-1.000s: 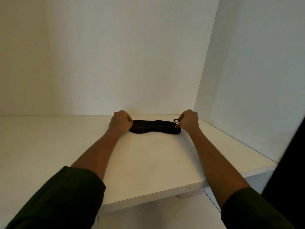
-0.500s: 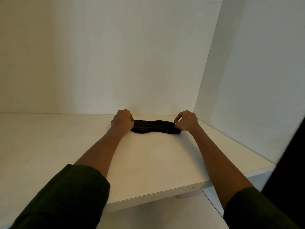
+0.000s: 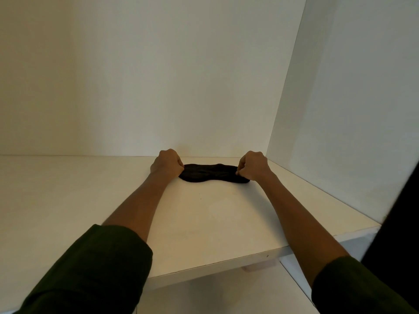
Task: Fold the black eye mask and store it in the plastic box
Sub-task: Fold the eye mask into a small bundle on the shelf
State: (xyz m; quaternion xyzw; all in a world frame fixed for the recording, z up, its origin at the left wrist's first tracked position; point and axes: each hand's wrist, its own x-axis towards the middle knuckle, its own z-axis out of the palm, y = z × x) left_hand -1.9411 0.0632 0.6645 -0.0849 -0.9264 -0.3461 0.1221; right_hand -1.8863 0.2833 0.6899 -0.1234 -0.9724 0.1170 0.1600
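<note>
1. A dark green sleeve [image 3: 90,270] covers the left forearm up to just past the elbow; the bare arm reaches forward over a white table [image 3: 68,200].
2. The left hand [image 3: 167,164] is curled into a fist with its knuckles up, resting at the left end of the black eye mask [image 3: 212,173]. Its fingers are closed on that end of the fabric, and the fist hides the very tip of the mask.
3. The black eye mask lies flat and lengthwise on the white table, stretched out between the two hands, near the back wall [image 3: 170,75]. Its nose notch faces the person. It is unfolded.
4. The right hand [image 3: 252,165] pinches the right end of the mask, with thumb and fingertips pressed together on the upper edge; the other fingers are curled in. The lower right corner of the mask shows beneath the wrist.
5. The right forearm runs back to a second dark green sleeve [image 3: 353,288] at the lower right.
6. A white side panel [image 3: 351,98] rises just right of the right hand, meeting the table along its right edge. A dark shape [image 3: 399,234] stands at the far right edge, too blurred to identify.
</note>
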